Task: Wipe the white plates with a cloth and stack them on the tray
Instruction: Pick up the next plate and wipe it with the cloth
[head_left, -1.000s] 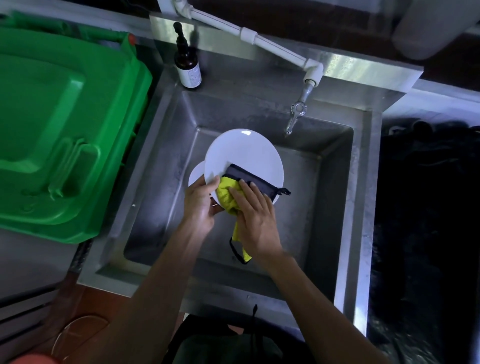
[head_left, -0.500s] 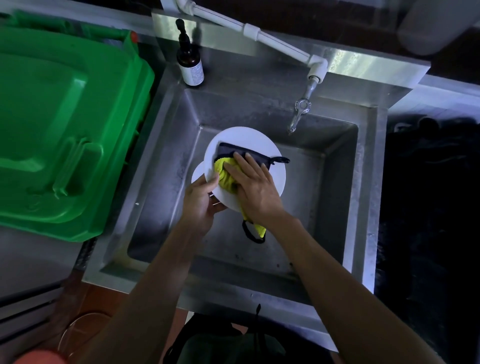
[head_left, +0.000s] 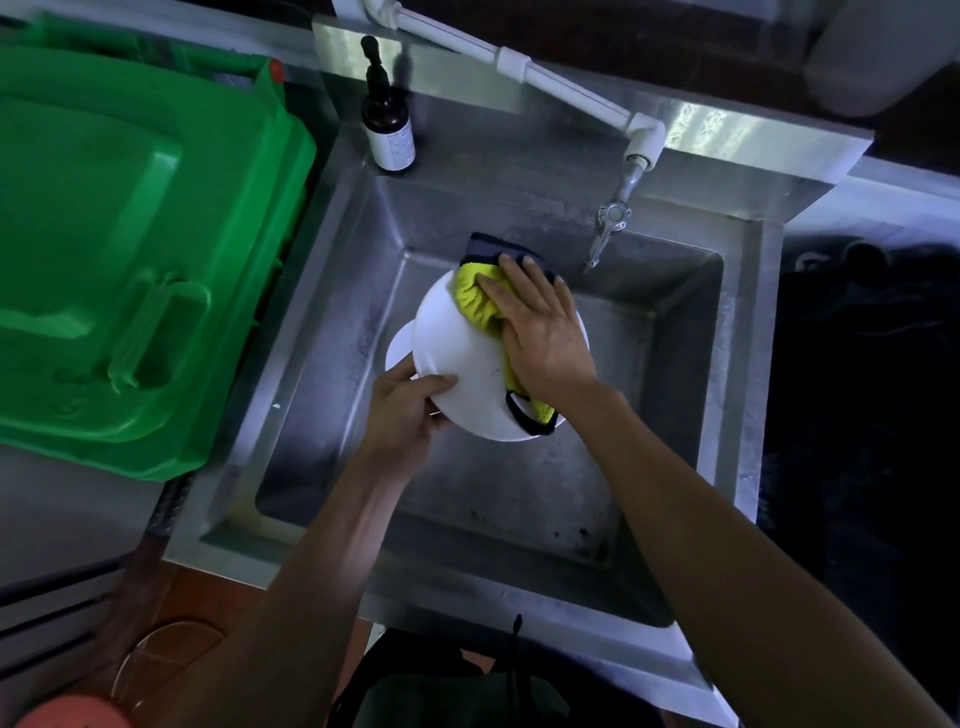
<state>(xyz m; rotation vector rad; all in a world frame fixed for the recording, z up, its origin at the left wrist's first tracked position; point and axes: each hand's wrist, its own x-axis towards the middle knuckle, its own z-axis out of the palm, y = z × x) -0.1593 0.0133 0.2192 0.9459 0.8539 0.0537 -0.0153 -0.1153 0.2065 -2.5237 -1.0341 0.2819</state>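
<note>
Over the steel sink I hold a white plate (head_left: 457, 348) tilted toward me. My left hand (head_left: 402, 415) grips its near left rim, thumb on the face. My right hand (head_left: 540, 332) presses a yellow cloth with dark trim (head_left: 472, 299) flat against the plate's far edge, and the cloth's tail hangs past the near right rim. A second white plate (head_left: 399, 349) peeks out behind the first on the left. No tray is in view.
The deep steel sink (head_left: 332, 364) has a tap (head_left: 605, 228) at the back right and a dark pump bottle (head_left: 387, 130) on its back left corner. A green bin lid (head_left: 130, 249) lies to the left. Dark bags fill the right side.
My right hand has slid the cloth from the plate's near edge across its face to the far edge. The plate and left hand stayed roughly where they were.
</note>
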